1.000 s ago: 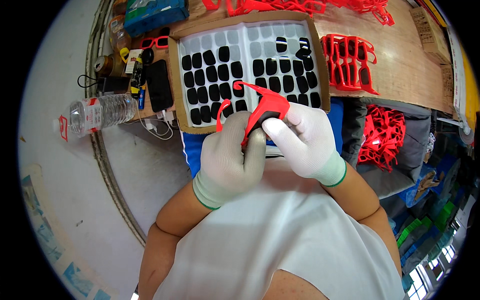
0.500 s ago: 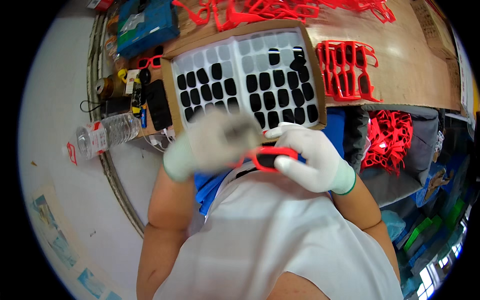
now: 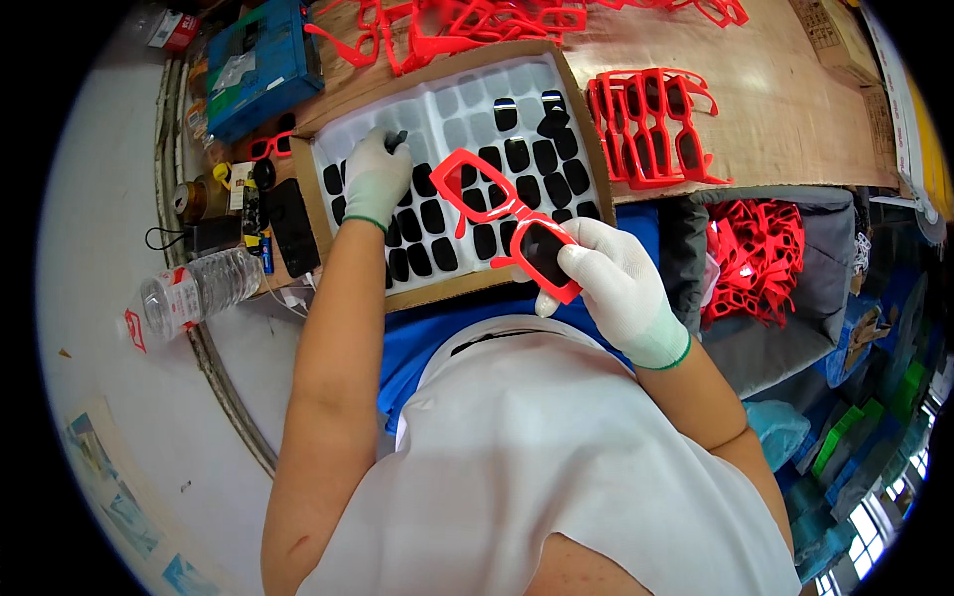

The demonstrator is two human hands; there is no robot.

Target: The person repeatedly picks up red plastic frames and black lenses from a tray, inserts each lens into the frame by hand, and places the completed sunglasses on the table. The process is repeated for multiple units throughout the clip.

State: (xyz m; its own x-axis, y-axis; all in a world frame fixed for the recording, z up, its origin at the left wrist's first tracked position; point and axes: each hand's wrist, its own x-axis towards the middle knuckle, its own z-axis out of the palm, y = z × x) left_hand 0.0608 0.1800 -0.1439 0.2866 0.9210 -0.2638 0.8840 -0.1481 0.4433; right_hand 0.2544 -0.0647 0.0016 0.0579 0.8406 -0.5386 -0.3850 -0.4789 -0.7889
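Note:
My right hand [image 3: 621, 288], in a white glove, grips a red sunglasses frame [image 3: 514, 206] by one end, thumb against its rim. A dark lens fills that rim; the other rim is hollow and the tray shows through it. My gloved left hand [image 3: 378, 179] reaches over the left part of a cardboard box [image 3: 437, 296] and pinches a dark lens [image 3: 396, 140] between its fingertips. Inside the box, a pale tray [image 3: 415, 114] carries rows of dark lenses [image 3: 431, 216]. Several of its far pockets hold no lens.
Red glasses with dark lenses [image 3: 651, 129] stand in a row right of the box. Loose red frames [image 3: 477, 25] are heaped behind it. A grey-lined bin [image 3: 815, 318] holds more frames. A blue box [image 3: 263, 70], phone [image 3: 294, 228] and plastic bottle [image 3: 204, 290] are at the left.
My left hand has moved from beside the frame, forward and left onto the tray, and now has a lens. My right hand has tilted the frame and raised its hollow end over the box.

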